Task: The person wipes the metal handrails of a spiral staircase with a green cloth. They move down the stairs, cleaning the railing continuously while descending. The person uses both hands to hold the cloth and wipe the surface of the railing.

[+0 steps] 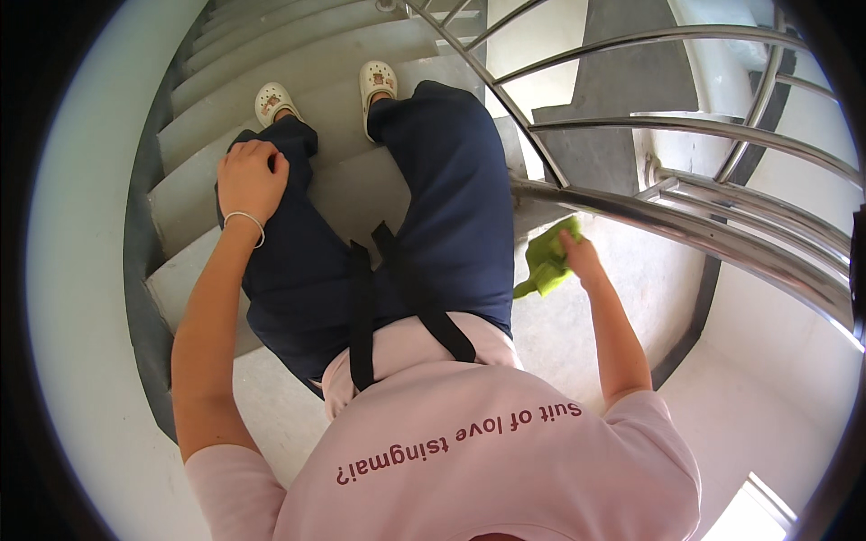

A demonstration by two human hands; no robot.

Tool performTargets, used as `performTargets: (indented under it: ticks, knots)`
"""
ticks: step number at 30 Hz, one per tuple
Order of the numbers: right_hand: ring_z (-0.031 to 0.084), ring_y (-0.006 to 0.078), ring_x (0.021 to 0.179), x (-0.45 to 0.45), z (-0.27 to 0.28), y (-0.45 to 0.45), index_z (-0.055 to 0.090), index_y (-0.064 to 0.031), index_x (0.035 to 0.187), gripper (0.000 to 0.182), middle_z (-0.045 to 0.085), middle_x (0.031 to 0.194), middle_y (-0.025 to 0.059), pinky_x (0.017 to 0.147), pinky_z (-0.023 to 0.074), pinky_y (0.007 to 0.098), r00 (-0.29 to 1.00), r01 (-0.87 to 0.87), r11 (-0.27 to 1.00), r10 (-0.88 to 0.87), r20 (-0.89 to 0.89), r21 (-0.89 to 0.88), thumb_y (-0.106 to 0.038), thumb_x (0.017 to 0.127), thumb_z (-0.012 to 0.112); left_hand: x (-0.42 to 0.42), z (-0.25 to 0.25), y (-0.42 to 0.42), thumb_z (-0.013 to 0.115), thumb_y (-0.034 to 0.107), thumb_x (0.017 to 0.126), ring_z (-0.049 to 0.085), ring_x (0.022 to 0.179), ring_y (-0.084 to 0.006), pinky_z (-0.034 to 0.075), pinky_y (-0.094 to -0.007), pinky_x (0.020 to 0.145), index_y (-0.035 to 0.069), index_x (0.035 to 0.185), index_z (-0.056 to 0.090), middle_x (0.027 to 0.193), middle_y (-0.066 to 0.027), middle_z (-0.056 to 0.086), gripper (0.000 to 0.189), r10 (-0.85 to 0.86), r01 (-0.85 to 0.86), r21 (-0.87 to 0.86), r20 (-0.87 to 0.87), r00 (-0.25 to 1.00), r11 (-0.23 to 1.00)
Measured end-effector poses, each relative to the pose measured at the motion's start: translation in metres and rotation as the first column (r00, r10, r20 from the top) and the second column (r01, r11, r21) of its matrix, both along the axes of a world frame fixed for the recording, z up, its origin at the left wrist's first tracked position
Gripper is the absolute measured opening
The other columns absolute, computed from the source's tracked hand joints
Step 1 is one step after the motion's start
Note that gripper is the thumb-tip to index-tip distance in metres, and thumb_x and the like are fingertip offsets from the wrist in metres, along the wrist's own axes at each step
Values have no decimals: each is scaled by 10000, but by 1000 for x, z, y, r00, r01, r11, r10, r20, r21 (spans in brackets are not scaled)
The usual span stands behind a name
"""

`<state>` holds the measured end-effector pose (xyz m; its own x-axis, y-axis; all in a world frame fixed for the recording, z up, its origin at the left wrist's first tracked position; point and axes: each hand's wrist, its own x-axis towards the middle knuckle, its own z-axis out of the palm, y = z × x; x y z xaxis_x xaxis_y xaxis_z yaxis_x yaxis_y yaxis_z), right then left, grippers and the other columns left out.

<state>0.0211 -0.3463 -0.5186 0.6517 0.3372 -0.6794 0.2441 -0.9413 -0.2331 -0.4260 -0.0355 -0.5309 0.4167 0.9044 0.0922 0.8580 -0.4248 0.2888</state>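
My right hand grips a crumpled green cloth by its upper part, and a corner of the cloth hangs free. Hand and cloth are just below the thick metal handrail, apart from it. On the other side, my left hand rests on the knee area of my dark blue trousers, back of the hand up, fingers curled. Whether anything is under its fingers cannot be told; a thin bangle circles that wrist.
My cream clogs stand on grey stairs. A white wall with a dark skirting runs along the left. Steel railing bars curve across the right. Two black straps hang from my waist.
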Motion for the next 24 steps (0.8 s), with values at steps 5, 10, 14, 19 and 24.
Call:
performTargets:
  ticks: [5,10,14,19,24]
  knots:
    - [535,253,1089,17,19,12,444,-13,1265,441,538,1200,124,937,434,430,609,787,416,-404,-682,456,-334,965,403,3,-2,2,576,172,786,566,879,-243,412,-374,798,59,763,637,828,-56,621,131,0,-3,-36,-58,998,999]
    - [504,263,1111,38,-47,54,523,-70,1217,542,544,1215,111,965,392,460,433,853,392,-163,-886,345,-507,905,450,13,2,2,567,176,785,566,876,-239,413,-378,796,70,742,630,812,-54,615,131,21,-27,-35,-159,987,999]
    - [547,317,1042,96,-137,44,548,-33,1185,636,595,1146,153,960,404,460,164,912,402,-184,-969,78,-551,818,571,24,4,4,567,176,778,561,877,-253,415,-386,795,72,737,616,811,-61,603,122,12,-19,-32,-215,977,999]
    - [553,320,1032,101,-155,50,560,-34,1176,646,596,1152,151,959,409,442,83,906,423,-183,-980,-2,-555,796,598,34,7,1,574,161,774,554,891,-262,417,-392,795,72,741,605,816,-70,594,99,3,-9,-26,-216,976,1000]
    - [542,278,1059,71,-89,41,553,-32,1158,542,596,1148,125,974,395,415,283,932,261,-99,-954,250,-503,912,449,36,5,-2,581,161,775,553,885,-263,417,-391,793,72,744,601,806,-69,589,96,4,-16,-51,-224,975,999]
